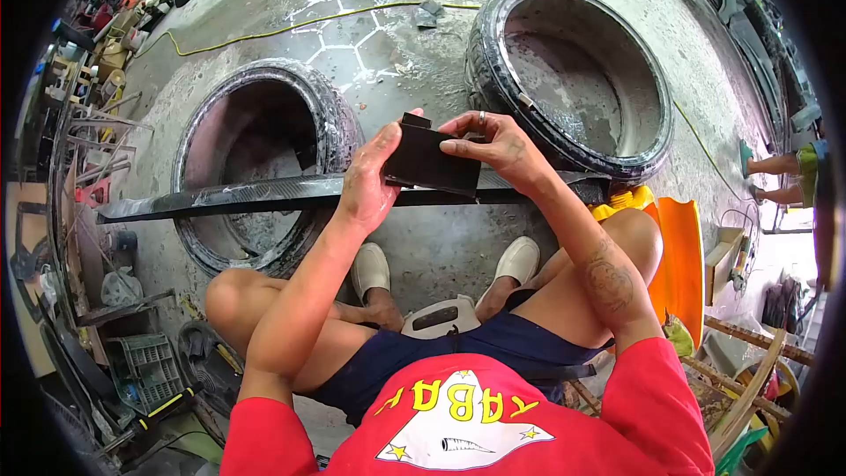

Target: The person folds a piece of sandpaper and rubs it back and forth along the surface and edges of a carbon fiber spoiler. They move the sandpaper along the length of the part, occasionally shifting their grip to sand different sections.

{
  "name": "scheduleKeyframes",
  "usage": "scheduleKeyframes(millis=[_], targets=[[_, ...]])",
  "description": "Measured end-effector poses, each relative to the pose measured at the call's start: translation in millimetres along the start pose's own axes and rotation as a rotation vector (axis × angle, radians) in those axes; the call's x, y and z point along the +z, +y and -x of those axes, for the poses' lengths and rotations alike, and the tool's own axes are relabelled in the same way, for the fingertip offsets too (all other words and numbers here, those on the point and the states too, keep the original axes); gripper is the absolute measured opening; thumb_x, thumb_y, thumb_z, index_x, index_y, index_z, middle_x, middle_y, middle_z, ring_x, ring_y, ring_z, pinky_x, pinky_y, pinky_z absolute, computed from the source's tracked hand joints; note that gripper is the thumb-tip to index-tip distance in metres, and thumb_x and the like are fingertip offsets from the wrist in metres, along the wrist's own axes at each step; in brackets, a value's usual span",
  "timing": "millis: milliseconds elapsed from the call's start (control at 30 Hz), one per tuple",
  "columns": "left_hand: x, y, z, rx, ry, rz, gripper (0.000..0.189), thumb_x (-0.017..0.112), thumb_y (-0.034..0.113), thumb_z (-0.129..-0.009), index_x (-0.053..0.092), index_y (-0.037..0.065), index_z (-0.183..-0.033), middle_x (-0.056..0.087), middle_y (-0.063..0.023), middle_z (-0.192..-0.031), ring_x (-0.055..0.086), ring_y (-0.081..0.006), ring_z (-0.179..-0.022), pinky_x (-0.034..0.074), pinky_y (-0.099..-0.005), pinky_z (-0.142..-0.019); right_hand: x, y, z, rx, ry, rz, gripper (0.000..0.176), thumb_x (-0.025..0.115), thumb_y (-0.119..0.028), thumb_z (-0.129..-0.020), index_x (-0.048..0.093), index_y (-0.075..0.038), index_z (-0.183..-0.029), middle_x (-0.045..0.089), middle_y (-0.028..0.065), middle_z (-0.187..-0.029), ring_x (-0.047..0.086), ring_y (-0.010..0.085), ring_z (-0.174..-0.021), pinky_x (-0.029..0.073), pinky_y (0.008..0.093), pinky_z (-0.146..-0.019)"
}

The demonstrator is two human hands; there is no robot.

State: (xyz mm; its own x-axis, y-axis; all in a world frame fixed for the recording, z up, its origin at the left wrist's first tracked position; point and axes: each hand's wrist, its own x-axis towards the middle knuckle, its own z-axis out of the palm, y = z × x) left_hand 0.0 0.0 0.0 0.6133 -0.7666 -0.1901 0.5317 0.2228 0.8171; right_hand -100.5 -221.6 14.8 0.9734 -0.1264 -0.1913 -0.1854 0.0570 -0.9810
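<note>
Between my two hands is a dark, thin, rectangular sheet that looks like sandpaper (432,159), with a small flap standing up along its top edge. My left hand (368,178) grips its left side, thumb along the edge. At its upper right corner, my right hand (500,148) pinches it between thumb and fingers; a ring is on one finger. Below and behind the sheet, a long glossy black strip with a carbon-like weave (238,197) lies across two tires, the left tire (339,123) and the right tire (489,79). My hands are above the strip.
A yellow hose (264,33) runs over the wet concrete floor beyond the tires. An orange panel (679,256) stands by my right knee. A green crate (150,370) and a screwdriver (167,407) are at lower left. Another person's legs (782,178) show at far right.
</note>
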Motion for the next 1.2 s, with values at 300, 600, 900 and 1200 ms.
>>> scheduleKeyframes(millis=[300, 600, 900, 1200], targets=[[5, 1, 3, -0.049, 0.02, 0.182, 0.055, 0.051, 0.038, -0.116, 0.053, -0.002, -0.153, 0.066, -0.0113, -0.14, 0.067, -0.022, -0.125, 0.054, -0.042, -0.108, 0, 8, 3, 0.148, -0.025, -0.133, 0.026, 0.089, -0.021, -0.091, 0.074, -0.006, -0.107, 0.072, -0.0015, -0.1, 0.065, 0.0075, -0.094, 0.052, 0.0268, -0.087], [3, -2, 2, -0.089, 0.016, 0.052, 0.052, 0.056, 0.042, -0.113, 0.064, 0.001, -0.144, 0.073, -0.0101, -0.129, 0.073, -0.0191, -0.114, 0.06, -0.0383, -0.098, 8, 3, 7, -0.006, 0.047, -0.055, 0.027, 0.088, -0.021, -0.094, 0.074, -0.005, -0.112, 0.07, -0.0008, -0.103, 0.065, 0.0064, -0.096, 0.052, 0.0247, -0.087], [-4, -6, 2, -0.145, 0.051, 0.116, 0.035, 0.058, 0.033, -0.113, 0.068, 0.005, -0.132, 0.074, -0.0057, -0.125, 0.072, -0.0182, -0.112, 0.057, -0.0372, -0.097, 8, 3, 7, -0.05, 0.013, -0.001, 0.031, 0.078, -0.018, -0.102, 0.078, -0.002, -0.128, 0.072, -0.0009, -0.102, 0.065, 0.0039, -0.093, 0.055, 0.0221, -0.083], [4, -6, 2, -0.094, 0.089, 0.179, 0.034, 0.06, 0.029, -0.112, 0.069, 0.002, -0.131, 0.075, -0.0073, -0.125, 0.073, -0.019, -0.111, 0.057, -0.0369, -0.099, 12, 0, 3, -0.113, -0.004, -0.015, 0.026, 0.077, -0.014, -0.102, 0.079, -0.002, -0.125, 0.072, -0.0034, -0.099, 0.065, 0.0039, -0.092, 0.054, 0.0229, -0.084]])
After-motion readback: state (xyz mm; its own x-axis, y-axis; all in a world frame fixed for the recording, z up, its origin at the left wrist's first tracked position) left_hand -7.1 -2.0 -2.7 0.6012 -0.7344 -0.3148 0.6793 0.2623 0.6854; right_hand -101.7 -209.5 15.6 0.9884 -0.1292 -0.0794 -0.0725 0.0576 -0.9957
